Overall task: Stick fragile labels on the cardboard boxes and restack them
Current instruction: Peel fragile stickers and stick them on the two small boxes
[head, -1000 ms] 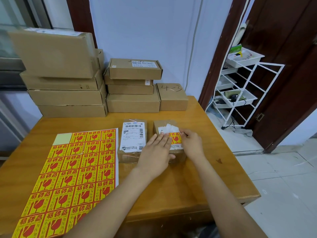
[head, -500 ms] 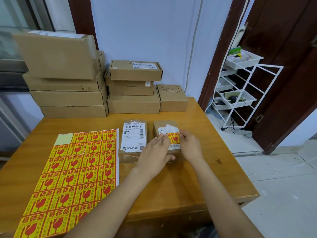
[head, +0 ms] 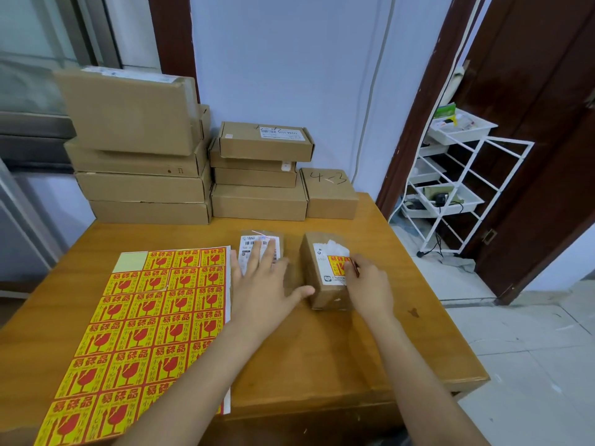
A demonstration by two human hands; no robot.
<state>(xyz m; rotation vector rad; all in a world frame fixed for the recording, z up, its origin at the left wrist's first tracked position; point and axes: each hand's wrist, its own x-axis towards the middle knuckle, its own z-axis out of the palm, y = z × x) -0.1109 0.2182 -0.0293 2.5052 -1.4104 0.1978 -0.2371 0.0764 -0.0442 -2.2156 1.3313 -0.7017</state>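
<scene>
Right hand (head: 370,286), fingers curled, presses the label (head: 338,264) on the right box (head: 325,272) at mid-table, while the open left hand (head: 264,284) lies flat over the left box (head: 261,252); uneven pressure could crease the label.

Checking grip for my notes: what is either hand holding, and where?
Nothing is gripped. Left hand lies flat over one small box; right hand presses the other's side.

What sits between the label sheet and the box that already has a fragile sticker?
A small box with a shipping label, under the left hand, in the head view.
</scene>
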